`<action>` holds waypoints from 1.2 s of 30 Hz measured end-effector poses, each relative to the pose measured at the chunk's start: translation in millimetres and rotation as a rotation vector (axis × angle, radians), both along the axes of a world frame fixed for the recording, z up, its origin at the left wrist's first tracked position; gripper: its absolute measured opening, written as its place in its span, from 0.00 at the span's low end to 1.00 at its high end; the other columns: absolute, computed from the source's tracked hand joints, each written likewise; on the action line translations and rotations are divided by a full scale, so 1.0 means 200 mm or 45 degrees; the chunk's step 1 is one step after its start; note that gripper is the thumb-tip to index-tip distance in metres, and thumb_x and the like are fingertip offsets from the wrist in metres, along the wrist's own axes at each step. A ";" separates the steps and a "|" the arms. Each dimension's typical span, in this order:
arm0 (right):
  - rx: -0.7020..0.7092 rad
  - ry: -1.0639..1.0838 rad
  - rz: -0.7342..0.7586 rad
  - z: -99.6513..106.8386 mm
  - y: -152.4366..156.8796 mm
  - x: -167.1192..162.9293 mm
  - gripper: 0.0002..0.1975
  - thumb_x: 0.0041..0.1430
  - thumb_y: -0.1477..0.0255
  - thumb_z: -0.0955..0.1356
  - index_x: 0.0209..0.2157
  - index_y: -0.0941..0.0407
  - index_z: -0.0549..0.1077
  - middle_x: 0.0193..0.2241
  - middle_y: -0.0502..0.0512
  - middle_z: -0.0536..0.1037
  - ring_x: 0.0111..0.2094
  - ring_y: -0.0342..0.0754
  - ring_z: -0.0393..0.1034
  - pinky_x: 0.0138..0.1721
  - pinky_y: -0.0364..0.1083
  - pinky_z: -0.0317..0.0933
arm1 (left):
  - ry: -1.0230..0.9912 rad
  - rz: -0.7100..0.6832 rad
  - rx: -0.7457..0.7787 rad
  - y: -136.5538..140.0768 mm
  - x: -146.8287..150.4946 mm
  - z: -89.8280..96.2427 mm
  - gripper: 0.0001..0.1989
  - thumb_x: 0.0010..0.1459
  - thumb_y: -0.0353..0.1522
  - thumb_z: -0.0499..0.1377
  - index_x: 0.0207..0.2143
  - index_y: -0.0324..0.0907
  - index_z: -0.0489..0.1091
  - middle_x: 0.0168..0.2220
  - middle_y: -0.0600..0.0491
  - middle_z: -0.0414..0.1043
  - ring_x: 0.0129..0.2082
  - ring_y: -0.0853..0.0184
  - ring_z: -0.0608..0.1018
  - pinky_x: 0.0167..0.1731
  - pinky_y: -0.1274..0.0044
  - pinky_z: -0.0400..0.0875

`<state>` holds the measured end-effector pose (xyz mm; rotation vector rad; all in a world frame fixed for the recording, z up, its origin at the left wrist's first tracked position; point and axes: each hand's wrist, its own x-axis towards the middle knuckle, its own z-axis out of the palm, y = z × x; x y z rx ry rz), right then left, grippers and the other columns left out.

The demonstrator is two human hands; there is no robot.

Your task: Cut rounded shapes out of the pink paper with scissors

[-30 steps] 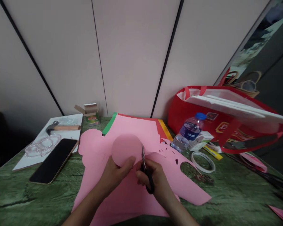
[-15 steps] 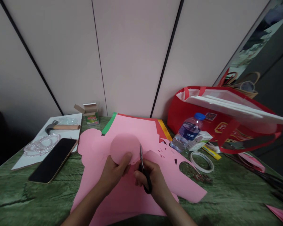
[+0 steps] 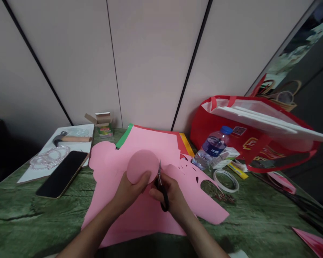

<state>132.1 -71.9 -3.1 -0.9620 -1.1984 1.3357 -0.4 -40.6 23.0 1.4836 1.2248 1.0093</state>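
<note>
Both our hands meet over the pink sheet (image 3: 150,215) on the green table (image 3: 29,215). Our left hand (image 3: 130,191) pinches the pink paper disc (image 3: 142,165), thumb on its lower edge; our right hand (image 3: 171,199), at 3 o'clock, grips scissors (image 3: 161,186), blades touching the disc's right rim.

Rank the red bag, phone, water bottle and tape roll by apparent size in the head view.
1. red bag, by far the largest.
2. phone.
3. water bottle, though the phone lies nearer the camera, so this order is unsure.
4. tape roll, smallest.
</note>
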 end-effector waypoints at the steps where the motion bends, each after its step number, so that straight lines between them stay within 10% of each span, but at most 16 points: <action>1: -0.008 0.000 0.006 0.00 0.00 0.00 0.14 0.40 0.69 0.72 0.27 0.59 0.66 0.19 0.45 0.62 0.20 0.39 0.52 0.20 0.40 0.48 | -0.001 -0.004 0.003 0.00 0.00 0.00 0.11 0.49 0.36 0.55 0.18 0.39 0.63 0.13 0.60 0.60 0.14 0.74 0.63 0.15 0.81 0.58; 36: -0.033 -0.063 -0.015 0.02 0.00 0.00 0.16 0.40 0.62 0.72 0.24 0.57 0.64 0.18 0.44 0.61 0.20 0.39 0.52 0.20 0.40 0.48 | -0.050 0.034 -0.030 -0.02 0.00 0.00 0.14 0.48 0.36 0.57 0.34 0.34 0.72 0.12 0.57 0.64 0.14 0.70 0.67 0.15 0.79 0.59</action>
